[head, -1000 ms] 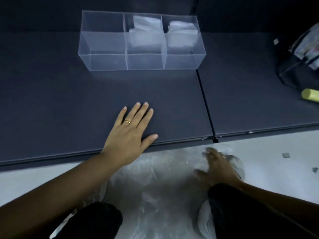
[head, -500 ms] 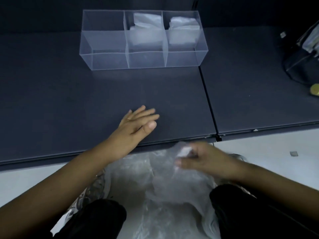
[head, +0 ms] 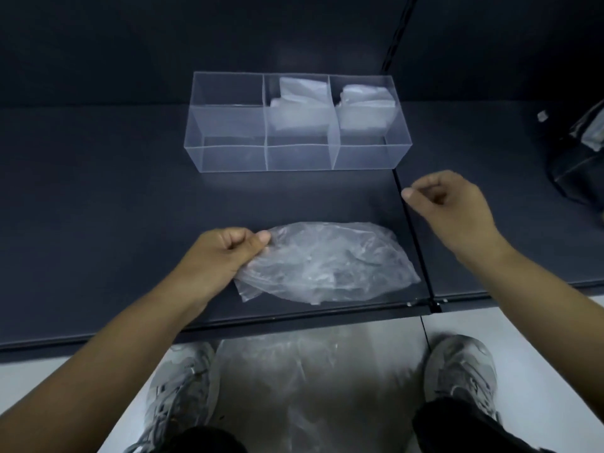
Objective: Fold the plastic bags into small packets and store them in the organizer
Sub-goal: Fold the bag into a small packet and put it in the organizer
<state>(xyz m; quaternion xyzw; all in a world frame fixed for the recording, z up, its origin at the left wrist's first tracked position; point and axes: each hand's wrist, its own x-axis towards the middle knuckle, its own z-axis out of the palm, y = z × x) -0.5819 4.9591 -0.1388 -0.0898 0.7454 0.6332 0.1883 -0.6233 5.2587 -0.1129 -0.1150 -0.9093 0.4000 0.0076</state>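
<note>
On near dark surface (head: 98, 207): moved plastic bag (head: 327, 263) up from floor pile, left hand (head: 222, 256) pinching its left corner, right hand (head: 451, 204) loosely curled, empty. Ready for folding.

The plastic bag (head: 327, 263) on the shelf is thin, clear and crinkled, with a faint sheen. The organizer (head: 297, 158) looks like smooth transparent acrylic, and the dark shelf surface (head: 98, 191) beneath is matt and even.
</note>
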